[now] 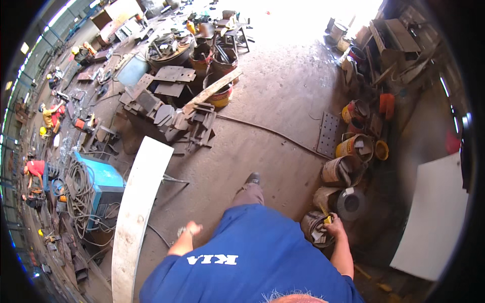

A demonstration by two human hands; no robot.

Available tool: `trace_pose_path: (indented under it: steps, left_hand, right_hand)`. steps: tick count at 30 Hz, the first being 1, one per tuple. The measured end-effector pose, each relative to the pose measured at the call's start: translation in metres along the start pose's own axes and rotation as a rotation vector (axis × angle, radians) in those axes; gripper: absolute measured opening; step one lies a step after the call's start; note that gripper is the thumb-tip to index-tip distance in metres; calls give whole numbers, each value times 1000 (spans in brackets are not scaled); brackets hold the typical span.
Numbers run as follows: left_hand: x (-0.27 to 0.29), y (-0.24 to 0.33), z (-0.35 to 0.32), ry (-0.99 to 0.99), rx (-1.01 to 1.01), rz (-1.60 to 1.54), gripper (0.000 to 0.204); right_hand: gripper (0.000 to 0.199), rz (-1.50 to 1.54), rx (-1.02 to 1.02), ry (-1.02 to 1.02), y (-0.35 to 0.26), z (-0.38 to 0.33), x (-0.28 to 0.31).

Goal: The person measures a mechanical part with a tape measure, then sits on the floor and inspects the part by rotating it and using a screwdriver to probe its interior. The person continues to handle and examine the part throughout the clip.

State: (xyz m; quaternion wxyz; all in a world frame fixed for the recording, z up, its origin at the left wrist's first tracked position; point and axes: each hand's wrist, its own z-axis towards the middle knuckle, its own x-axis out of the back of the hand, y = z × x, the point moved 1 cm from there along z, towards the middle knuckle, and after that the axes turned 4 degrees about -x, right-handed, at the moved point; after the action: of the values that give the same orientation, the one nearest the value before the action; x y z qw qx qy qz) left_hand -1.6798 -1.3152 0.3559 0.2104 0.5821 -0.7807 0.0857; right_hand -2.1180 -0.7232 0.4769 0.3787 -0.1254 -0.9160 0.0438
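My right hand (335, 225) is closed around a small yellow and black tool (328, 219) that looks like a tape measure. It is held above a bucket (314, 228) filled with scrap pieces. My left hand (192, 228) hangs at my left side, a band on its wrist. Its fingers look loosely curled, and nothing shows in them. Left of it runs a long, pale, curved plate (139, 212). One shoe (253, 178) shows ahead on the concrete floor.
A cable (268, 130) crosses the floor ahead. Several buckets (348, 147) and a perforated plate (329, 134) line the right side. Stacked steel plates (169, 118) and a blue machine (103, 184) with coiled cables stand left. People (50, 117) work farther left.
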Motion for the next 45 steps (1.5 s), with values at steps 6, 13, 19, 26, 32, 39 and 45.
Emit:
trace_pose_path:
  steps: [6,13,19,26,32,39,45]
  left_hand:
    - [256,356,100,344,-414,-59,69]
    - [464,705,167,526,-779,-108,53]
    - [453,762,263,439,-506,-101,66]
    - [394,743,316,-11,-99,-5,60]
    - [535,903,397,-25,-14,-65,56]
    - [828,1225,527,455,-395,-352,66]
    - [1023,1414,606,540,-606,-369,55]
  right_hand:
    - [83,145,-123,-16,-72,69,96]
    - [77,323,-272,-128,-62,221,147]
    - [75,154,-240,-133,-114,414,273]
    - [76,-13,86,143,-403,663,583]
    - [83,-55,146,147,-684,799,713]
    - [86,-171,186,14,-828,900,790]
    - [81,-341,63,-118,-882,1031,850]
